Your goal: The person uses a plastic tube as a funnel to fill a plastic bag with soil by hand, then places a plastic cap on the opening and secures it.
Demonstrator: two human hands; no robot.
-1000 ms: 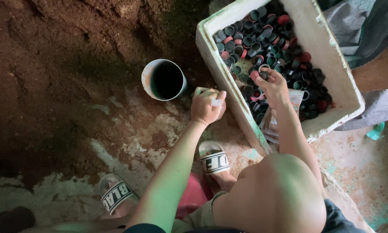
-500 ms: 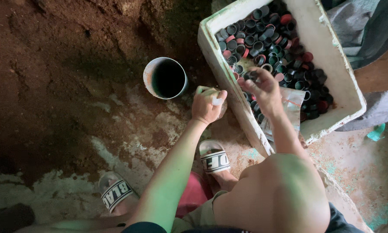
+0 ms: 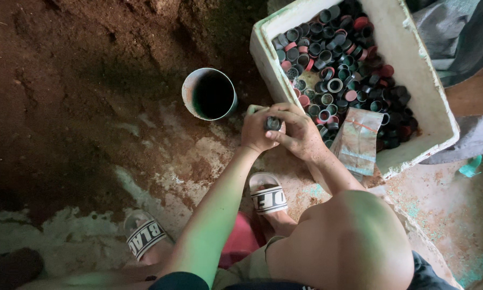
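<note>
Two hands meet at the centre of my view, just off the near left wall of the white foam box (image 3: 413,80). My left hand (image 3: 256,131) is closed around a pale rounded object (image 3: 252,110), mostly hidden by the fingers. My right hand (image 3: 298,134) pinches a small dark round cap (image 3: 273,123) between thumb and fingertips and holds it against the top of that object; its other fingers are curled loosely.

Many dark, red and teal bottle caps (image 3: 338,59) fill the box, with a flat printed plastic packet (image 3: 358,140) lying over its near side. Open room lies left of the hands, bounded by a grey open-topped cylindrical can (image 3: 209,94) standing upright near them, far-left. To the right, the box wall touches or nearly touches my right hand; I cannot tell which.

Below the hands are my two striped sandals (image 3: 268,197) on a patchy concrete floor (image 3: 161,177), which gives way to dark reddish soil (image 3: 64,80) on the far left.
</note>
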